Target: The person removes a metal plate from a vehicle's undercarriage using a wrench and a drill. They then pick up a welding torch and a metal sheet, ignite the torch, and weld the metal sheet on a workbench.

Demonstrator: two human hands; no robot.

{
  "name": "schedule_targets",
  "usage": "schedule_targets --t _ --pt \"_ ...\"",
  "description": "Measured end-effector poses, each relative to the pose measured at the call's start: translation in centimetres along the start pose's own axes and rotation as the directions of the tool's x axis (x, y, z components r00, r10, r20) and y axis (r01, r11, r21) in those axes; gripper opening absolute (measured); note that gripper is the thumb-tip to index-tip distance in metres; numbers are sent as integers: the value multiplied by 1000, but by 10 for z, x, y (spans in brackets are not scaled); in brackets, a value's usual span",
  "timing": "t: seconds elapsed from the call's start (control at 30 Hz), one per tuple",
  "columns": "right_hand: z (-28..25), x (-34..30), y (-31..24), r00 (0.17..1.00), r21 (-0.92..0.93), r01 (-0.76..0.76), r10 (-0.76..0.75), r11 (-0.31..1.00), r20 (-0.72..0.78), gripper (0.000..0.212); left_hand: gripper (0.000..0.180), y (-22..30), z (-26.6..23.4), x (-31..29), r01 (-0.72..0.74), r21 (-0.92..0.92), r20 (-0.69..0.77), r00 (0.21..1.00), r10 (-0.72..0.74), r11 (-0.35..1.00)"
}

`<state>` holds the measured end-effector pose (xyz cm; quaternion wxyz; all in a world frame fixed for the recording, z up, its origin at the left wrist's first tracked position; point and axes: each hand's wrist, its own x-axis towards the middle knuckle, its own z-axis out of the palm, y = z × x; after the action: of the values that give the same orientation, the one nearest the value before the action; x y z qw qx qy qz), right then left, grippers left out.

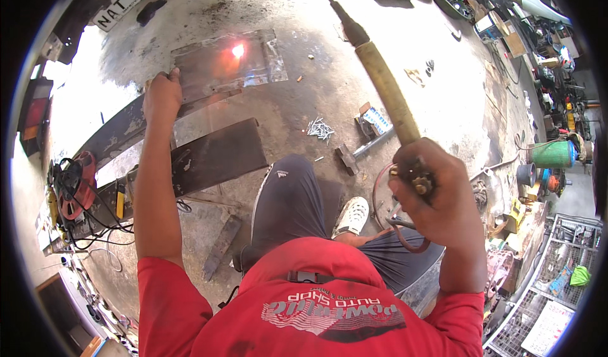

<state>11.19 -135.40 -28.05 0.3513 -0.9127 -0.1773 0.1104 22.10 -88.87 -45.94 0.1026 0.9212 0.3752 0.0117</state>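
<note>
My right hand (436, 189) is closed round the valve end of a gas torch (389, 88). The torch has a long brass-coloured handle, and its thin bent tip points up and away to the far left. Ahead on the floor lies a flat sheet-metal panel (206, 65) with a bright, red-glowing spot on it. My left hand (163, 97) is closed in a fist at the panel's near left corner; what its fingers grip is hidden. Beneath that arm stretch a dark curved metal piece (120, 126) and a second dark metal piece (218, 151).
A hammer (346, 159), an opened small box (373, 121) and a pile of nail-like pieces (320, 129) lie before my knees. At left sits a red cable reel (79, 186). To the right are a green cylinder (552, 154) and a wire rack (551, 281).
</note>
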Motion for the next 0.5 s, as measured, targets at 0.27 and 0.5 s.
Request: schedule_targets --t 0.27,0.5 --pt "30 16 2 972 -79 -1 20 997 235 21 57 -4 2 -3 3 -12 -38 999 -3 1000" --pt "41 24 1 961 -136 31 7 990 276 22 53 3 -3 -13 -7 -26 -54 999 5 1000"
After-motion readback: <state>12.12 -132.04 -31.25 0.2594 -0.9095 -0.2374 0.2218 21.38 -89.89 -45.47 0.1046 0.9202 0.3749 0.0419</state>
